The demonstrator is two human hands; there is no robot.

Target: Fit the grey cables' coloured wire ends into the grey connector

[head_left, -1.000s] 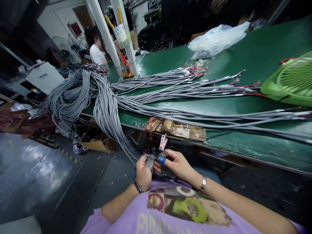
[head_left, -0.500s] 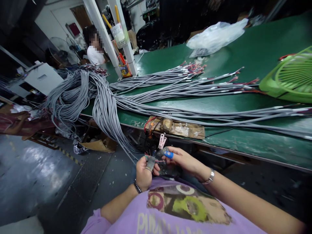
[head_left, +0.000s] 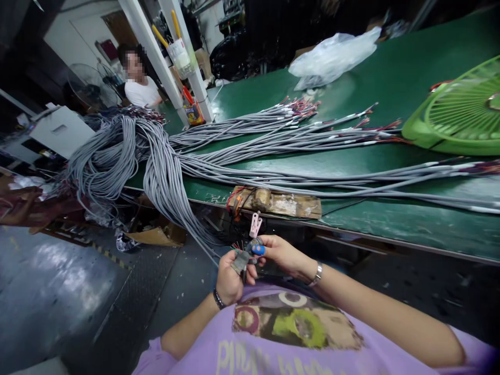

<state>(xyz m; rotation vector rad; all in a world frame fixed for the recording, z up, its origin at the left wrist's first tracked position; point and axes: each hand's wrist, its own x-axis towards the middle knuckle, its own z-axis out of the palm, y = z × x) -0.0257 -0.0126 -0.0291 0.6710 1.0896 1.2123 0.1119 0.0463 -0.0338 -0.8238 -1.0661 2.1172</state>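
My left hand [head_left: 228,278] is closed around the end of a grey cable [head_left: 197,235], with thin coloured wire tips [head_left: 236,245] fanning out above my taped thumb. My right hand [head_left: 279,254] is closed in a pinch right beside it, its fingertips wrapped in blue and grey tape, touching those wire tips. Both hands sit low in front of my purple shirt, below the edge of the green table [head_left: 394,224]. A small pink clip [head_left: 255,224] hangs from the table edge just above the hands.
A thick bundle of grey cables [head_left: 164,166] drapes over the table's left edge to the floor. A taped wooden block [head_left: 281,202] lies on the near edge. A green fan guard [head_left: 457,112] and plastic bag [head_left: 332,54] lie farther back. Another person [head_left: 138,83] sits at the far left.
My right hand drew back toward the left hand after reaching out slightly, and both hands rose a little. The view shifted to the right.
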